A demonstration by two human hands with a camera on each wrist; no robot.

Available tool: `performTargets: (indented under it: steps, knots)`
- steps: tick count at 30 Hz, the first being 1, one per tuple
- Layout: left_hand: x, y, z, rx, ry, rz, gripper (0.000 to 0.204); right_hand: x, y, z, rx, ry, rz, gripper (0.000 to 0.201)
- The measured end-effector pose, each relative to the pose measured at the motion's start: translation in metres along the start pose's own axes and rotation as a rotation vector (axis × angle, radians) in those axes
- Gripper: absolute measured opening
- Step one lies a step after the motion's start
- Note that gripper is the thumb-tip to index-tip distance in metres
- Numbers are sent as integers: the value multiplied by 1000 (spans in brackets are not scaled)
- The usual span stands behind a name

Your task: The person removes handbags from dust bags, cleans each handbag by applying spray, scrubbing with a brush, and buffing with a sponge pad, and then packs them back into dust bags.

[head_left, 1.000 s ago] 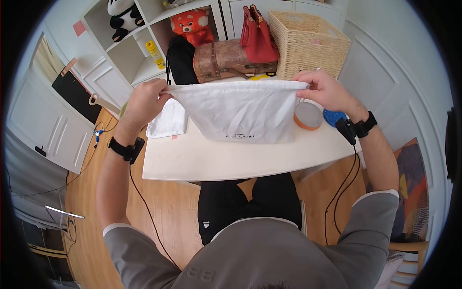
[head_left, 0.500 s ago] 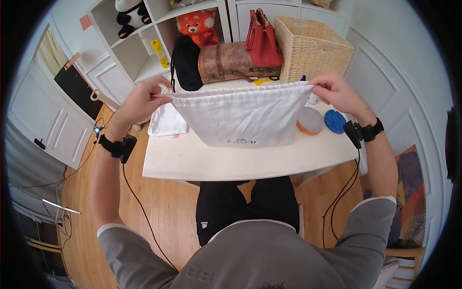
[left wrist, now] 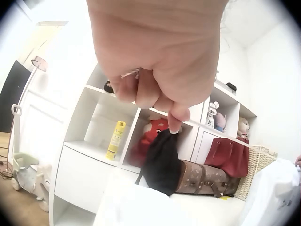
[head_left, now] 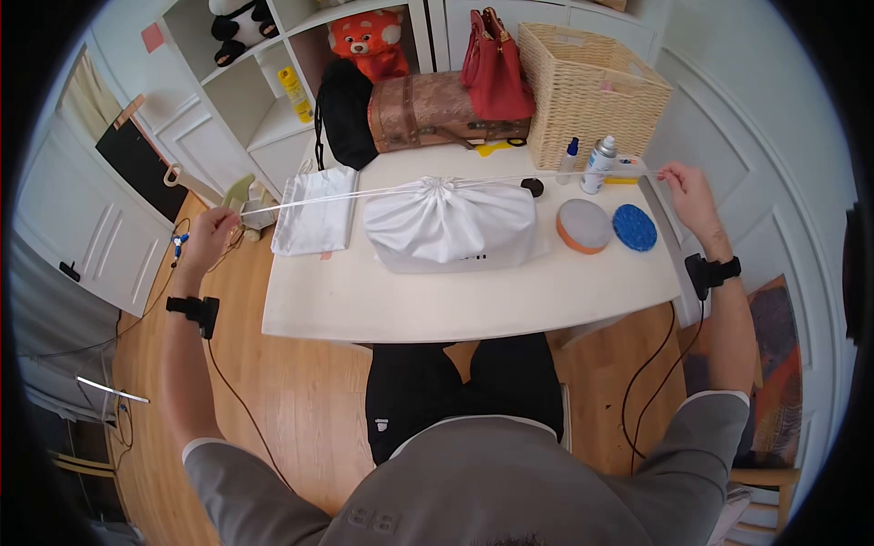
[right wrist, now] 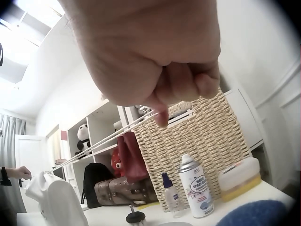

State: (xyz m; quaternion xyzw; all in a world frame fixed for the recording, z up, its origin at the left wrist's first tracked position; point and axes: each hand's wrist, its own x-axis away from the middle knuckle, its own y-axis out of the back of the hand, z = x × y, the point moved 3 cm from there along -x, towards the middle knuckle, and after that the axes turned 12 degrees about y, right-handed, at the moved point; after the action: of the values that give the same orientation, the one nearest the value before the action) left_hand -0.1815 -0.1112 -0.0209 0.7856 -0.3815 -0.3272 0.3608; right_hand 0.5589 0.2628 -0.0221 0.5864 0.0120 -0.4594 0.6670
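Note:
A white drawstring dust bag (head_left: 451,227) stands on the table with its mouth gathered into tight pleats and its dark lettering partly folded out of sight. Thin white cords (head_left: 319,200) run taut from its top to both sides. My left hand (head_left: 212,238) grips one cord end out past the table's left edge, fingers curled in the left wrist view. On the other side my right hand (head_left: 689,196) holds the opposite cords (right wrist: 110,136), which stretch from its curled fingers back to the bag in the right wrist view.
Left of the bag lies a folded white cloth bag (head_left: 314,214). A round orange-edged pad (head_left: 584,226), blue scrubbing disc (head_left: 635,227), spray can (head_left: 597,166) and small bottle (head_left: 568,162) stand right. Behind are a brown case (head_left: 423,114), red handbag (head_left: 496,77) and wicker basket (head_left: 583,100).
Both hands have moved from the bag's upper corners outward, drawing the cords out to the sides. The bag's wide, flat mouth has closed into a gathered top and it now sits lower.

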Motion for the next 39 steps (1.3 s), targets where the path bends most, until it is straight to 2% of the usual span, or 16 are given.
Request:
performTargets:
  steps: [5,7,9,10,12,14,16,18,20,22,24,25,27,31,34,39]
  knots:
    - [-26,1,-5,179,37,-59,26,-17,-9,9,13,-88,-59,20]
    - [-37,-1,-19,377,304,-19,26,-28,-16,21,-3,-100,-90,20]
    - [-46,-13,-44,488,287,-8,25,-42,-34,43,-402,-333,-118,22]
    - [-51,-20,-59,599,267,4,25,-50,-38,60,-400,-329,-121,22]
    - [-64,-35,-85,793,263,21,25,-64,-51,101,-863,-327,-175,22]
    - [-66,-53,-117,988,257,39,25,-67,-71,145,-921,-167,-67,25]
    - [-62,-73,-162,1041,192,212,33,-50,-109,193,-675,183,55,43]
    - [-44,-93,-197,817,44,447,43,-35,-123,247,-28,589,53,64]
    - [-28,-117,-226,543,-60,573,64,-37,-140,254,40,645,6,69]
    - [-6,-140,-243,150,-315,550,88,-46,-149,253,107,711,-45,73]
    - [12,-169,-252,-242,-747,270,108,-59,-166,244,-69,459,421,76]
    - [14,-172,-262,-245,-745,261,108,-66,-165,244,-67,468,417,76]
    - [12,-177,-278,-111,-422,534,113,-76,-166,243,-104,421,642,81]
    - [3,-190,-297,-111,-390,607,119,-89,-174,238,-128,425,733,75]
    - [-1,-199,-298,-135,-453,582,128,-90,-185,229,-203,505,670,79]
    - [-4,-196,-298,-68,-345,684,138,-84,-176,221,-412,520,357,70]
